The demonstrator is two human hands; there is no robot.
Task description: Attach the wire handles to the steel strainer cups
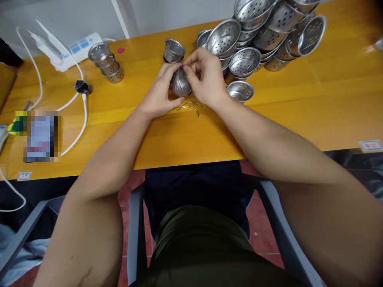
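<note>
Both the left hand (160, 93) and right hand (206, 77) grip a perforated steel cup (180, 83) over bare wooden table (299, 111), well back from its near edge.

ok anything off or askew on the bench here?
Nothing damaged or spilled. The basket pile at back right is loosely heaped, several cups tipped on their sides. Both the left hand and right hand hold one strainer cup; thin wire handles lie loose beneath.
</note>
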